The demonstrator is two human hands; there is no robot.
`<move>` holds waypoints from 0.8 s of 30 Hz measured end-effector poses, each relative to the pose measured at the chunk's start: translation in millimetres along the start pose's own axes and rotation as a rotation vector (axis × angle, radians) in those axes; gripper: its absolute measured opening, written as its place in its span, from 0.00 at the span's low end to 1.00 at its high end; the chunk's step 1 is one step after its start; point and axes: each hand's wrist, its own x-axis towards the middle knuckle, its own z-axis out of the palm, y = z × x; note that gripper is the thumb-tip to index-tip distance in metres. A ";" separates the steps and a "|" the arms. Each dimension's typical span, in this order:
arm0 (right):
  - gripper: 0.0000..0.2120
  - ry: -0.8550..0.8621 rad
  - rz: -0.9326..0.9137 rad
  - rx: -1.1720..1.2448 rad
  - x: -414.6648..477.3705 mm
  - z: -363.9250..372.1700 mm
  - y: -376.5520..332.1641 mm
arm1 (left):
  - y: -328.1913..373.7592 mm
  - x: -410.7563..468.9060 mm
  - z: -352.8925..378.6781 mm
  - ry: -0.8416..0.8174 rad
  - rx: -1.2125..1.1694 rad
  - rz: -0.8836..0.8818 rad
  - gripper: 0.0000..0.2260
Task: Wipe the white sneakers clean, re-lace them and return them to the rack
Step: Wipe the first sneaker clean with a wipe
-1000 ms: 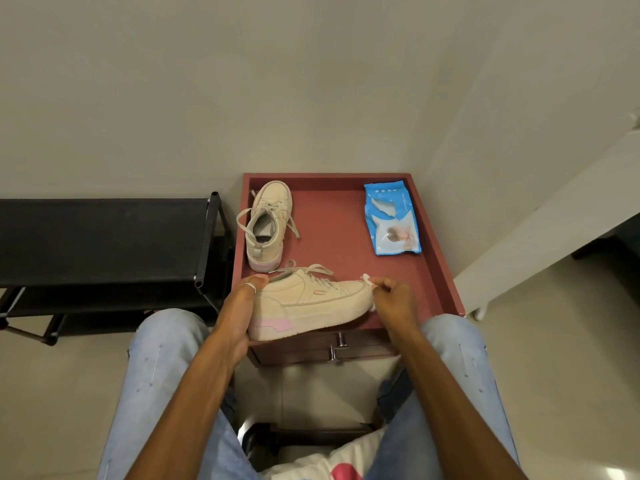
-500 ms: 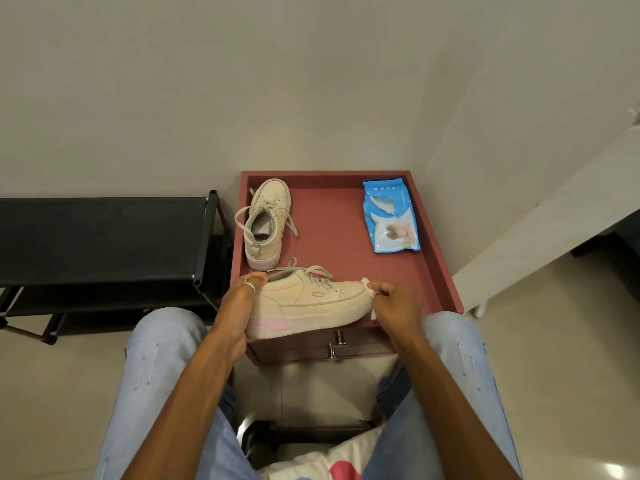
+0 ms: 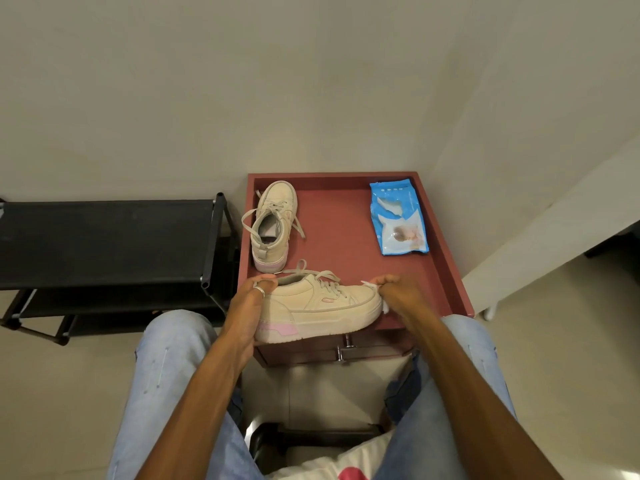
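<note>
Wiping is judged to be under way, with most of the task left. One white sneaker (image 3: 318, 311) is held on its side at the lower centre of the frame, over the front edge of the red cabinet top (image 3: 341, 233), its toe pointing toward the right of the frame. Its heel is gripped by the left hand (image 3: 250, 308), whose fingers are closed around the back of the shoe. At the toe, a small white wipe (image 3: 375, 294) is pinched in the closed fingers of the right hand (image 3: 401, 294) and pressed against the toe cap. Laces are seen threaded on this shoe, their loose ends trailing toward the upper left.

The second sneaker (image 3: 272, 225) is set upright higher on the cabinet top, at centre left, with its laces undone and spread to both sides; whether it has been wiped cannot be told. A blue packet of wipes (image 3: 398, 218) is lying at the upper right of the cabinet top, well apart from both shoes.

The black rack (image 3: 104, 242) at the left of the frame is seen without shoes on its top shelf, so re-lacing and the return are judged not yet done.
</note>
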 end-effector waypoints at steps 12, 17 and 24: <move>0.12 -0.023 -0.004 -0.041 5.7 4.5 4.4 | -0.1 -4.6 -0.2 0.028 -0.031 -0.019 0.11; 0.13 0.182 -0.174 -0.344 -29.2 9.0 5.9 | 1.7 -11.7 4.0 0.072 -0.114 -0.124 0.08; 0.17 0.296 -0.244 -0.348 -66.2 22.7 1.9 | 8.1 -26.5 -1.8 0.089 -0.184 -0.148 0.09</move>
